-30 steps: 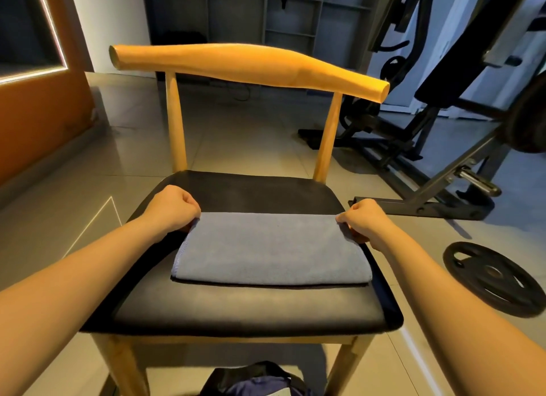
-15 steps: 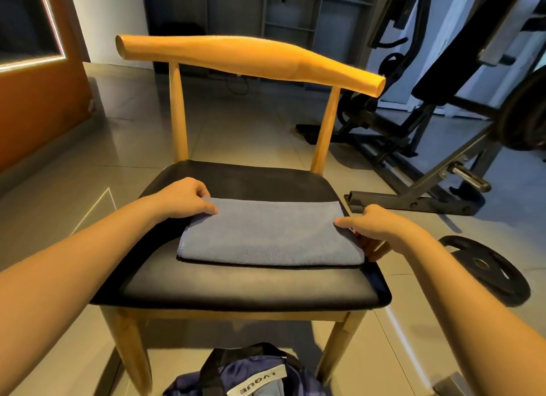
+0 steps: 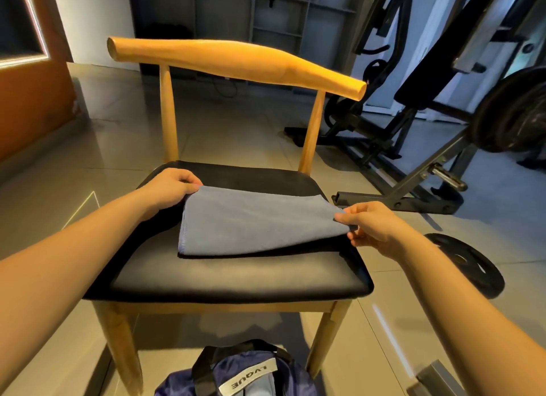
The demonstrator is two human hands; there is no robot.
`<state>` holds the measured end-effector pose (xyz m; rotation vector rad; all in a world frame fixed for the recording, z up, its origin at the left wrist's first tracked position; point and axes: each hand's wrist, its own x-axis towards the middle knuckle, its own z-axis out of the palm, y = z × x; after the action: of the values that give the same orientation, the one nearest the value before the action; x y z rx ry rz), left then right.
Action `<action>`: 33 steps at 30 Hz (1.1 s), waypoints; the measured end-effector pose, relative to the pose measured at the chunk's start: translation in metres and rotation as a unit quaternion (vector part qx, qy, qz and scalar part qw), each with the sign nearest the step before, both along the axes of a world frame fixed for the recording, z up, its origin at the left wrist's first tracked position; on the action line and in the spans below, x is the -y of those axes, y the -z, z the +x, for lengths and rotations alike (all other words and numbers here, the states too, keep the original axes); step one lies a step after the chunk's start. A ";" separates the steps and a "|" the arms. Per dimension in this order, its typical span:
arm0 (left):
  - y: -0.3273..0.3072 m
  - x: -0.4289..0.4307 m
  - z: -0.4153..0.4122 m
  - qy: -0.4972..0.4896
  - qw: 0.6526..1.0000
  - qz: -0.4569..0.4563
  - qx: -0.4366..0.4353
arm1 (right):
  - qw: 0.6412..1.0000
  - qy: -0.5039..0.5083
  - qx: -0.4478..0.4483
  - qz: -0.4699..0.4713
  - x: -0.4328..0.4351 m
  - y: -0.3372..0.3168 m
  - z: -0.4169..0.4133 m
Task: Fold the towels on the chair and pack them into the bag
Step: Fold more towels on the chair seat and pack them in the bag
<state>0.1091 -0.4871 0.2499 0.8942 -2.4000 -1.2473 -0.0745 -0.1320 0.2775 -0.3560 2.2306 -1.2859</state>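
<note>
A folded blue-grey towel (image 3: 254, 222) lies on the black seat of a wooden chair (image 3: 236, 280). My left hand (image 3: 171, 188) pinches the towel's far left corner. My right hand (image 3: 369, 225) pinches its far right corner, lifted slightly off the seat. The towel's near edge still rests on the cushion. A dark blue bag (image 3: 239, 375) with black straps and a white label stands open on the floor under the chair's front edge, with grey-blue cloth showing inside.
The chair's curved wooden backrest (image 3: 236, 61) rises behind the seat. A weight bench frame (image 3: 413, 188) and a loaded barbell plate (image 3: 514, 112) stand to the right. A loose weight plate (image 3: 466, 262) lies on the tiled floor by the chair's right side.
Both hands went from resting in fists at the towel's far corners to pinching those corners. The far edge has risen off the seat. The view tilted down, showing more of the bag.
</note>
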 end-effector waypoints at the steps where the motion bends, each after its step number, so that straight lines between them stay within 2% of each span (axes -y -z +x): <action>1: 0.002 0.002 0.002 -0.004 1.000 -0.010 0.000 | 1.000 0.004 -0.015 0.012 0.002 0.005 0.001; 3: 0.006 0.003 0.007 0.000 0.997 -0.068 0.031 | 0.994 0.014 -0.070 0.082 0.008 0.015 0.005; 5: 0.008 0.000 0.013 -0.003 0.986 -0.150 0.067 | 0.973 0.027 -0.161 0.160 0.013 0.021 0.005; 7: 0.002 -0.005 0.022 0.001 0.974 -0.218 0.056 | 0.919 0.036 -0.311 0.241 0.018 0.016 0.010; 8: -0.003 -0.009 0.027 0.020 0.973 -0.227 0.043 | 0.892 0.035 -0.375 0.250 0.022 0.013 0.016; 10: -0.013 -0.018 0.042 0.097 0.979 -0.179 0.034 | 0.878 -0.005 -0.433 0.206 0.034 0.007 0.034; 12: -0.018 -0.029 0.058 0.192 0.974 -0.110 0.053 | 0.879 -0.094 -0.439 0.157 0.051 0.005 0.060; 14: -0.013 -0.038 0.073 0.238 0.963 -0.112 0.066 | 0.880 -0.189 -0.422 0.110 0.068 0.008 0.085; 17: -0.002 -0.043 0.089 0.251 0.937 -0.231 0.074 | 0.864 -0.293 -0.403 0.077 0.087 0.021 0.111; 19: 0.003 -0.049 0.098 0.258 0.897 -0.355 0.061 | 0.842 -0.321 -0.426 0.083 0.095 0.033 0.124; 21: 0.007 -0.056 0.103 0.260 0.876 -0.405 0.026 | 0.822 -0.320 -0.465 0.082 0.099 0.040 0.133; 24: 0.013 -0.063 0.104 0.246 0.886 -0.392 -0.019 | 0.798 -0.298 -0.521 0.052 0.103 0.047 0.144; 27: 0.011 -0.065 0.104 0.209 0.922 -0.319 -0.063 | 0.773 -0.281 -0.566 0.048 0.109 0.056 0.154; 29: 0.009 -0.066 0.105 0.204 0.934 -0.280 -0.090 | 0.762 -0.264 -0.591 0.035 0.114 0.057 0.157; 31: 0.009 -0.064 0.105 0.216 0.939 -0.253 -0.090 | 0.771 -0.262 -0.581 0.014 0.116 0.050 0.158; 33: 0.013 -0.058 0.105 0.230 0.936 -0.261 -0.060 | 0.810 -0.254 -0.528 -0.009 0.113 0.039 0.155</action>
<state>0.2145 -0.4289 0.2373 0.0981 -2.7177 -0.6829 0.0807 -0.2454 0.2384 -1.9169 2.5977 -0.8604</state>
